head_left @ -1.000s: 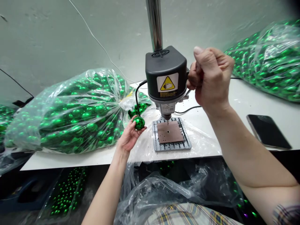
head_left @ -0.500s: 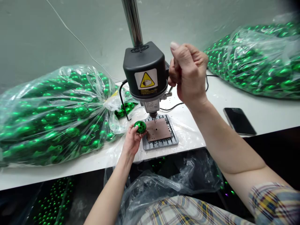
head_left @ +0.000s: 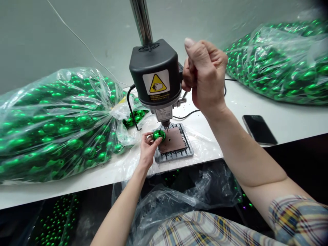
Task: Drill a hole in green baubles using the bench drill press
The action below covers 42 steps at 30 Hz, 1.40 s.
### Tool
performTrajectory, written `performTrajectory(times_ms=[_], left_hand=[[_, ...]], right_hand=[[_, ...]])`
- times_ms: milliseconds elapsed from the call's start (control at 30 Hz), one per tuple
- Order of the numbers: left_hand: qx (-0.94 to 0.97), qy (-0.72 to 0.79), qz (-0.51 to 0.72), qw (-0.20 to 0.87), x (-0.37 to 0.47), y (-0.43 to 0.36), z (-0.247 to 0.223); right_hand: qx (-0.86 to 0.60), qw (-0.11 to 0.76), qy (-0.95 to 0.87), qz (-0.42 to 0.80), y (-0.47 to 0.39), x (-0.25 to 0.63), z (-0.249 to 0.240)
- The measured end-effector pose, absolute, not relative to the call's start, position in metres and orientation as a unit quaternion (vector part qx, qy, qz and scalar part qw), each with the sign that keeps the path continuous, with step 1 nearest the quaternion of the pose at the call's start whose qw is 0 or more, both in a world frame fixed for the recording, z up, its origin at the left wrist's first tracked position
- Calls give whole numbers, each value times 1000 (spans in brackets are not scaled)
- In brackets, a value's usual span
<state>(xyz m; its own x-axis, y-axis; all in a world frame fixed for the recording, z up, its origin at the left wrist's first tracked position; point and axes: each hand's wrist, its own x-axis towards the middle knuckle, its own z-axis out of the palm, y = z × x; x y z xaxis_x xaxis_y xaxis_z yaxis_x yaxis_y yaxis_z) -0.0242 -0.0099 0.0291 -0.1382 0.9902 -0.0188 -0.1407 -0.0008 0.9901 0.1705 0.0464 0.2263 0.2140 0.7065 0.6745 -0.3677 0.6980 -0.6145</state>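
Between the thumb and fingers of my left hand (head_left: 149,148) is a shiny green ball (head_left: 159,135), held just left of the bit of a bench drill press (head_left: 154,73). Beneath the bit, a brown board (head_left: 174,140) with a small dark hole lies on the slotted grey metal base (head_left: 188,150). Dark shavings are scattered over the base. My right hand (head_left: 206,73) is raised beside the drill head, its fingers closed round the drill press handle, most of which the hand hides. A yellow warning label faces me on the black housing.
Clear plastic bags of green balls lie at the left (head_left: 56,130) and the back right (head_left: 282,65). Loose green balls spill from the left bag's mouth. A phone (head_left: 259,129) rests on the white table (head_left: 235,112). Crumpled clear plastic (head_left: 176,201) hangs below the front edge.
My left hand has shifted slightly right with the green ball, nearer the drill bit, and its thumb now lies across the ball's front. My right hand keeps its grip at the drill head.
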Motion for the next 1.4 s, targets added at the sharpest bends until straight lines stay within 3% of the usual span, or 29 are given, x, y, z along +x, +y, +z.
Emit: performTrajectory(times_ms=[533,900,1400], left_hand=[[574,564,488,338,-4,-2,12],[631,518,492,302,3,-12,11],[573,480,531,399,5,-7,5]], right_hand=[[-203,758,-515,345,40,168,227],[-196,757,-525,336,42,170,227],[-178,765,-516,341,41,169,227]])
